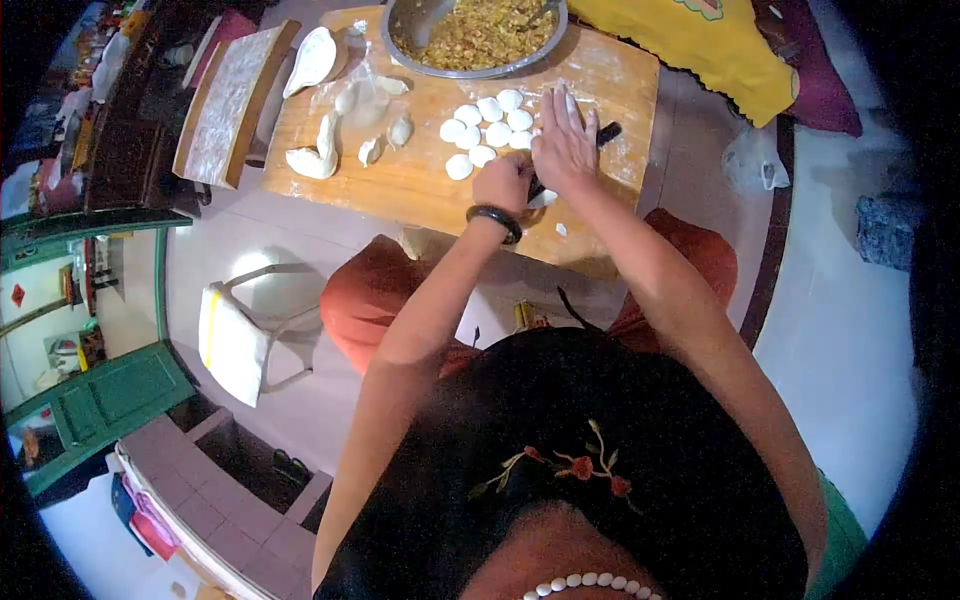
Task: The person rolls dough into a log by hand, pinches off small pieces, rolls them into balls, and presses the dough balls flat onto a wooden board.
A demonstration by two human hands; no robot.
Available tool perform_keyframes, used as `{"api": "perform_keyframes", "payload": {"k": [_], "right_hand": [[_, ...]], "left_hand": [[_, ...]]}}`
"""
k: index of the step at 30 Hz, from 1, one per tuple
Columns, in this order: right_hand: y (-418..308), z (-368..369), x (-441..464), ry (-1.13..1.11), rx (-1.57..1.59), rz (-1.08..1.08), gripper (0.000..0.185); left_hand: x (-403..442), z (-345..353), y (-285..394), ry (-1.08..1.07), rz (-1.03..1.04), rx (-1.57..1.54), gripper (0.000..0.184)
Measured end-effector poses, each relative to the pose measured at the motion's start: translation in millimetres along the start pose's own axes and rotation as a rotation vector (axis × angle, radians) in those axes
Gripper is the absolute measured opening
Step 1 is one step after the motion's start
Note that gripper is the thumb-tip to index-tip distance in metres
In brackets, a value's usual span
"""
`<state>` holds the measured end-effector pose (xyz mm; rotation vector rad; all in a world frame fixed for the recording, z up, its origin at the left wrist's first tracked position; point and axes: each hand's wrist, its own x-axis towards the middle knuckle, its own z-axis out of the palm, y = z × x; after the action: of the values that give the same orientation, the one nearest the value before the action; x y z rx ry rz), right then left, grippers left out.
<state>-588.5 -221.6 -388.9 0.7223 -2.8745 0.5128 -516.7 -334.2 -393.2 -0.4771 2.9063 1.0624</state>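
My right hand [567,145] lies flat, fingers stretched out, across a dark rod that looks like a rolling pin [609,132]; its end shows beyond my palm. My left hand [503,184], with a dark bracelet [496,222] at the wrist, is closed beside the rod's near end. What its fingers hold is hidden. A small white dough piece [543,200] shows just under the rod, partly covered. Several flattened white dough rounds [498,134] lie in a cluster left of my right hand on the floured wooden board [400,185].
A metal bowl [392,45] of chopped filling stands at the board's far edge. Larger dough pieces [312,160] and a few small filled dumplings [400,131] lie at left. Further left is a floured wooden tray [232,105]. A white-seated chair [232,345] stands on the floor.
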Motion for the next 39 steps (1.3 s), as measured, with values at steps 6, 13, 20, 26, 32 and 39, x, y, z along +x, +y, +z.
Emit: {"api": "perform_keyframes", "payload": {"k": [6, 13, 20, 26, 32, 39], "right_hand": [[40, -25, -82, -0.121, -0.076, -0.013, 0.062], [21, -17, -53, -0.119, -0.092, -0.036, 0.066], [-1, 5, 9, 0.0, -0.099, 0.003, 0.068], [41, -21, -87, -0.084, -0.094, 0.011, 0.067], [29, -8, -62, -0.062, -0.053, -0.008, 0.067], [-9, -11, 0, -0.069, -0.047, 0.038, 0.072]], "left_hand": [[-3, 11, -42, 0.115, -0.064, -0.388, 0.021], [-24, 5, -10, 0.088, 0.127, -0.12, 0.028], [7, -3, -5, 0.105, 0.038, -0.074, 0.021], [-10, 14, -56, 0.202, -0.13, -0.542, 0.023], [-28, 10, -23, 0.075, 0.002, -0.245, 0.041], [-1, -15, -6, -0.009, -0.039, 0.03, 0.028]]}}
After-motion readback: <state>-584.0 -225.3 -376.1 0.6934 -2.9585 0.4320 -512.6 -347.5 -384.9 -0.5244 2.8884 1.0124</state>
